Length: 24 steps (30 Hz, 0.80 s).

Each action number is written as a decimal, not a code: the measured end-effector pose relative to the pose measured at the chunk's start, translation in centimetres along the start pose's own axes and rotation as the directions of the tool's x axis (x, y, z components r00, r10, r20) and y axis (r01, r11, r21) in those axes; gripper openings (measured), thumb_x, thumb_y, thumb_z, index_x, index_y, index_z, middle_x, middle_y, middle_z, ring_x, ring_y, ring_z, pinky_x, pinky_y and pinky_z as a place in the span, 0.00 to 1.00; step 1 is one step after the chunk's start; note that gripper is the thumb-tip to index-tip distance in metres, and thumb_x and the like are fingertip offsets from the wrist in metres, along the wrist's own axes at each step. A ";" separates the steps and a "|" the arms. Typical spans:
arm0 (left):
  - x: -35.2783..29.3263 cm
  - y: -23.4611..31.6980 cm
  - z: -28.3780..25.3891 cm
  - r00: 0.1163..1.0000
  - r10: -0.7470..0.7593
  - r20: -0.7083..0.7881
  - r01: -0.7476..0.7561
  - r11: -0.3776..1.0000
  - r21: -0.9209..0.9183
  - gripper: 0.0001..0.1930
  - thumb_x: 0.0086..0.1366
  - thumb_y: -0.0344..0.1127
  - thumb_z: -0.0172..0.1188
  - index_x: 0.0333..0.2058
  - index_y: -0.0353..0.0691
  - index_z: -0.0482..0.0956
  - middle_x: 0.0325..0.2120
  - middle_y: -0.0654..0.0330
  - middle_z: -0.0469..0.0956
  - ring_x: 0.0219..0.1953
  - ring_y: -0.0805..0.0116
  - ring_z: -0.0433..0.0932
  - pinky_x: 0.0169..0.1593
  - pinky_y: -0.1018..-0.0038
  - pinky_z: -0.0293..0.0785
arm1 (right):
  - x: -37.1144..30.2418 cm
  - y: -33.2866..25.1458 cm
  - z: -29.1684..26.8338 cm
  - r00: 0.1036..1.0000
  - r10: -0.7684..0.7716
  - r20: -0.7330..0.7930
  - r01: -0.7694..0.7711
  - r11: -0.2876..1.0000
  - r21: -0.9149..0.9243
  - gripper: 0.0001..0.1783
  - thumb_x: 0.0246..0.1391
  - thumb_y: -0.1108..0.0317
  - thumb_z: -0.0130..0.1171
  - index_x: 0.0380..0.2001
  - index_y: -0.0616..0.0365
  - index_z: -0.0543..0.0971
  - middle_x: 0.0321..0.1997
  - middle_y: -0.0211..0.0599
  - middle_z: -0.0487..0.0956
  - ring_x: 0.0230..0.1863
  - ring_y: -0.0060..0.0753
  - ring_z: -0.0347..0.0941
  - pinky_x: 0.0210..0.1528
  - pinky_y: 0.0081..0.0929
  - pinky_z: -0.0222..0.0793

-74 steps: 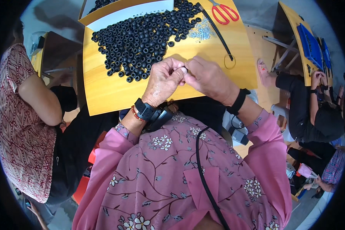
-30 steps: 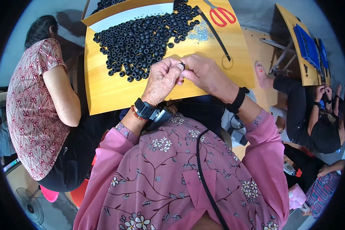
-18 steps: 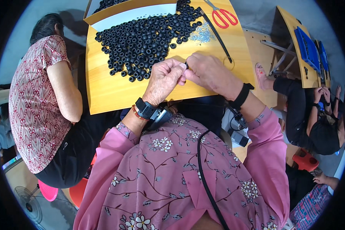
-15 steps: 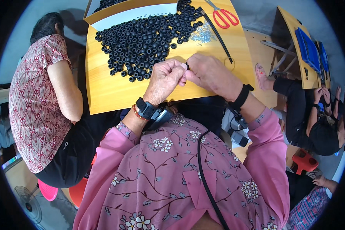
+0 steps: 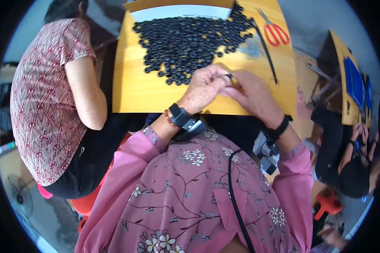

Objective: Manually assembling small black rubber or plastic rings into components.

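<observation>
My left hand (image 5: 204, 87) is closed, pinching a small black ring-shaped piece (image 5: 229, 76) between thumb and fingers above the table's near edge. Close against it, my right hand (image 5: 254, 93) has its fingers bent toward the piece, thumb low; whatever they pinch is too small to make out. Beyond both hands lies a broad pile of black ring-shaped pieces (image 5: 185, 46), alike in look. To the right of the pile is a scatter of tiny clear or silvery bits (image 5: 252, 46).
Red-handled scissors (image 5: 276, 34) and a thin black rod (image 5: 266, 52) lie at the right of the yellow table (image 5: 128, 95). A cardboard box (image 5: 177, 12) stands at the far edge. One person (image 5: 55, 97) sits close on my left; others work at a table with blue trays (image 5: 354, 82).
The whole view has shifted, moving the table and hands rightward in the picture. The hands stay together, and the black piece shows more clearly between them. My right fingers have loosened slightly from the left.
</observation>
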<state>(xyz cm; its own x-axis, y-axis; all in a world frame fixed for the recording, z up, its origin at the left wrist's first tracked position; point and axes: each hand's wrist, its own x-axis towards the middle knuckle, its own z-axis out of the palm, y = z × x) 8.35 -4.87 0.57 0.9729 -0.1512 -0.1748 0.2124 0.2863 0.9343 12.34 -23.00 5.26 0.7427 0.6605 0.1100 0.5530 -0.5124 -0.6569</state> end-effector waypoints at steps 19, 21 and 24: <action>-3.0 6.9 -17.1 0.380 0.482 -0.790 -0.536 0.811 0.237 0.08 0.67 0.30 0.60 0.39 0.30 0.79 0.26 0.57 0.80 0.25 0.73 0.77 0.27 0.78 0.76 | -4.7 3.2 6.0 0.941 0.286 -0.180 -0.227 0.929 0.292 0.11 0.56 0.69 0.65 0.37 0.67 0.81 0.30 0.43 0.81 0.29 0.33 0.78 0.33 0.27 0.73; -3.8 5.0 -23.6 0.257 0.414 -0.873 -0.388 0.872 0.299 0.13 0.67 0.35 0.61 0.42 0.29 0.80 0.30 0.56 0.80 0.29 0.72 0.78 0.32 0.78 0.76 | -4.3 3.1 5.6 0.945 0.288 -0.151 -0.230 0.920 0.318 0.11 0.57 0.69 0.65 0.39 0.67 0.82 0.29 0.36 0.81 0.29 0.23 0.75 0.32 0.21 0.71; -5.1 1.8 -28.6 0.191 0.381 -0.905 0.011 0.921 0.390 0.21 0.65 0.34 0.60 0.52 0.26 0.77 0.42 0.54 0.81 0.44 0.65 0.77 0.50 0.71 0.73 | -4.3 2.9 4.8 0.944 0.311 -0.109 -0.258 0.904 0.342 0.11 0.57 0.69 0.64 0.40 0.67 0.81 0.30 0.37 0.81 0.29 0.26 0.75 0.33 0.23 0.71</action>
<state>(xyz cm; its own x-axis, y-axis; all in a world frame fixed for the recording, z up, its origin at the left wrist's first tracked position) 6.35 23.53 -5.70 0.3488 0.9362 0.0419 0.1707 -0.1075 0.9794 8.97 -24.68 -0.65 0.9143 0.4046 -0.0188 0.1792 -0.4457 -0.8771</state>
